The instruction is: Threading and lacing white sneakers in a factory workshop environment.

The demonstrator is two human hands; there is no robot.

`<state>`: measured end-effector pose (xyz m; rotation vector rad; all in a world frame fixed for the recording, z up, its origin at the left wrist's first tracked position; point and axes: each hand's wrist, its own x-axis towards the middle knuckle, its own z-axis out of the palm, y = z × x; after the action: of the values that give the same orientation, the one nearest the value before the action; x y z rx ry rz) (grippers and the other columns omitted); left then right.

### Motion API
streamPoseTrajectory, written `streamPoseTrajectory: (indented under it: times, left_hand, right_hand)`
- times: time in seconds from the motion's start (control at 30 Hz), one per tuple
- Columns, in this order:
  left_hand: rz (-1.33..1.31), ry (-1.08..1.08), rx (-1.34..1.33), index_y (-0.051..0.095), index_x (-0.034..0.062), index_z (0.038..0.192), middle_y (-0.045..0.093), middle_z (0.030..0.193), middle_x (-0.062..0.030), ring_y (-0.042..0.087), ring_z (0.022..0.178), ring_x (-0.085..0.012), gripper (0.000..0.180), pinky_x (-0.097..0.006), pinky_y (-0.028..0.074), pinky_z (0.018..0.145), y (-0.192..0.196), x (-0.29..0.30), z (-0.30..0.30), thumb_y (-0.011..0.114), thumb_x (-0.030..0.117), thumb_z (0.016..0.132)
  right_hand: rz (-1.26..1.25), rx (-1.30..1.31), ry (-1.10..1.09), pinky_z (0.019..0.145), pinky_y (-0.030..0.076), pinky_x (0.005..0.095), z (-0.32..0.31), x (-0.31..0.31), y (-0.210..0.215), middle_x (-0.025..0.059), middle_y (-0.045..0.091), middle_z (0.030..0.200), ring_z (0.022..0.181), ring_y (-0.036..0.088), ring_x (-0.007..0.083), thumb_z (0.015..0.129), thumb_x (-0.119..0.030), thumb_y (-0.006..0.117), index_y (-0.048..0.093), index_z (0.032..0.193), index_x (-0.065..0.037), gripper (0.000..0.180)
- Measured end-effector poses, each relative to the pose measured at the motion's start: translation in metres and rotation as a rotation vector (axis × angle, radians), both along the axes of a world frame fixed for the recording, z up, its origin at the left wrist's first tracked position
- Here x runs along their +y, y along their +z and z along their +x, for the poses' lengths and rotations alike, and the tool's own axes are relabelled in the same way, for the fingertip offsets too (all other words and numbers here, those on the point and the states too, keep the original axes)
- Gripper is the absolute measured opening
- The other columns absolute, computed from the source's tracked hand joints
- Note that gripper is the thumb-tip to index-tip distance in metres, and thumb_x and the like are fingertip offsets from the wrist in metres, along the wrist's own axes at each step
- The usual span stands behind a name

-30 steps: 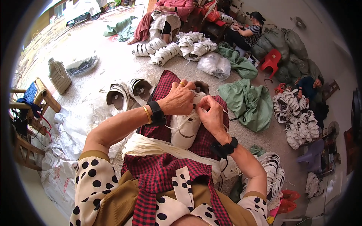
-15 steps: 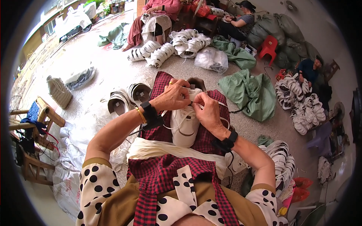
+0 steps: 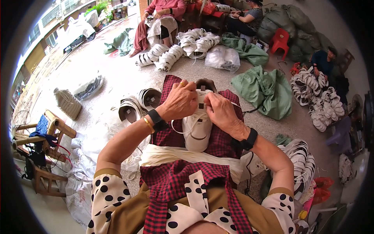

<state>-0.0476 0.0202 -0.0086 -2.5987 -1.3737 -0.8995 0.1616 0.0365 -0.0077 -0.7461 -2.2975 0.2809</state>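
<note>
1. white sneaker on the person's lap, on the red-and-black checked apron, toe toward the person, heel at the apron's far edge.
2. left hand at the sneaker's left side by the tongue, fingers curled; can't tell if its grip is closed on anything.
3. right hand opposite, thumb and fingers bent in at the lacing's right side; can't tell if its grip pinches the lace.
4. white shoelace loops out left of the sneaker, below the left hand.
5. cream strand bundle lies across the lap, just nearer than the toe.
6. nested shoes on floor beyond the apron's left edge; green sack past its right edge.
</note>
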Motion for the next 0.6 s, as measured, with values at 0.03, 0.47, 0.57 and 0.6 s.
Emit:
streamPoseTrajectory:
  times: [0.03, 0.47, 0.57, 0.6]
  left_hand:
    - [0.052, 0.024, -0.031, 0.066, 0.0055, 0.074, 0.055, 0.096, -0.0096, 0.048, 0.097, -0.0276, 0.01, -0.042, 0.036, 0.086, -0.002, 0.0, 0.006, 0.06, 0.011, 0.069]
    - [-0.159, 0.025, -0.192, 0.074, 0.0072, 0.08, 0.063, 0.096, -0.0072, 0.058, 0.102, -0.0269, 0.015, -0.047, 0.038, 0.087, -0.012, 0.012, 0.0, 0.071, 0.013, 0.067]
    - [-0.211, 0.042, -0.141, 0.075, 0.0088, 0.074, 0.063, 0.099, -0.009, 0.054, 0.101, -0.0291, 0.014, -0.045, 0.033, 0.086, 0.002, 0.01, 0.005, 0.067, 0.014, 0.063]
    - [-0.212, 0.037, -0.137, 0.075, 0.0088, 0.074, 0.063, 0.099, -0.009, 0.054, 0.101, -0.0291, 0.014, -0.045, 0.033, 0.086, 0.003, 0.01, 0.006, 0.067, 0.014, 0.063]
  right_hand:
    - [0.081, -0.032, -0.026, 0.07, 0.051, 0.0436, -0.003, 0.001, -0.003, 0.0161, 0.063, 0.086, 0.083, 0.065, 0.0358, 0.077, 0.003, 0.065, 0.052, 0.093, -0.001, 0.021]
    - [-0.041, 0.05, -0.11, 0.065, 0.05, 0.0468, -0.01, 0.004, -0.008, 0.0156, 0.063, 0.078, 0.076, 0.065, 0.0374, 0.076, 0.002, 0.064, 0.052, 0.085, -0.003, 0.016]
    - [-0.051, 0.06, -0.093, 0.065, 0.05, 0.0465, -0.007, 0.006, -0.009, 0.015, 0.063, 0.079, 0.075, 0.065, 0.0367, 0.075, 0.002, 0.064, 0.052, 0.084, -0.002, 0.015]
    - [-0.051, 0.064, -0.099, 0.065, 0.05, 0.0465, -0.008, 0.005, -0.009, 0.015, 0.063, 0.079, 0.075, 0.065, 0.0367, 0.075, 0.002, 0.064, 0.052, 0.084, -0.002, 0.015]
